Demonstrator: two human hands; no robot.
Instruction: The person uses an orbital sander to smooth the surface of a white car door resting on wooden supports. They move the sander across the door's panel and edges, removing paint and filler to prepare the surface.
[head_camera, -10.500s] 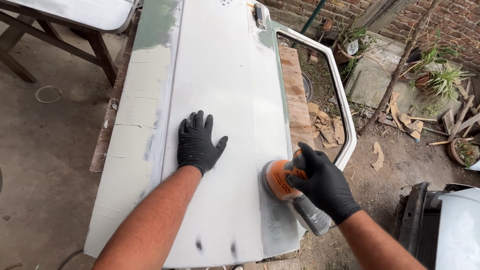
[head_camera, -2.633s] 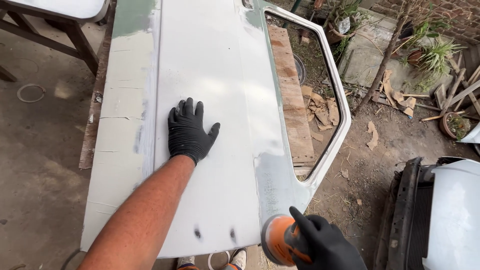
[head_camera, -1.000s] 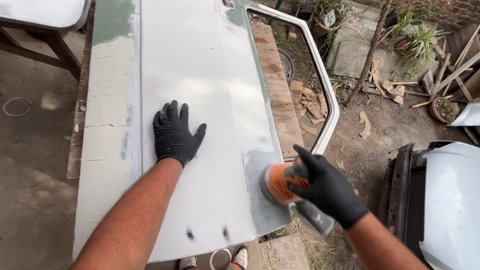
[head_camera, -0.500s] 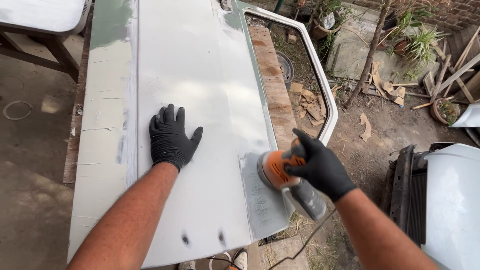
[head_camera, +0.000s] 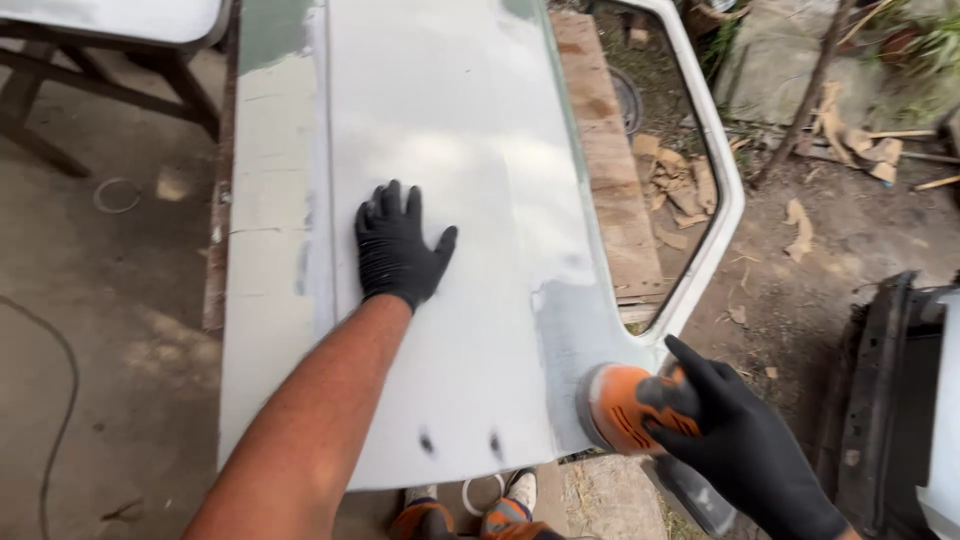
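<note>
Orange sander (head_camera: 625, 408) sits at the near right corner of the car door (head_camera: 450, 200), its pad flat on the bare grey patch just below the window frame (head_camera: 722, 215). The right hand (head_camera: 735, 440), in a black glove, is wrapped over the top of the sander, fingers curled round the body, likely to press it level against the metal. Over to the left hand (head_camera: 395, 245), also gloved in black: it lies open, palm down, fingers spread on the middle of the door, well apart from the sander, probably to steady the panel and feel the finish. The door itself lies flat, pale and dull with a dusty white coat, greener toward the far left edge, two dark spots near the close edge. It rests on a wooden plank (head_camera: 610, 170) seen through the window opening. Shoes (head_camera: 470, 510) peek out below the near edge. Around it: a concrete floor (head_camera: 110, 330) with a cable on the left, dirt and dry leaves on the right, a dark car part (head_camera: 890, 400) at far right.
</note>
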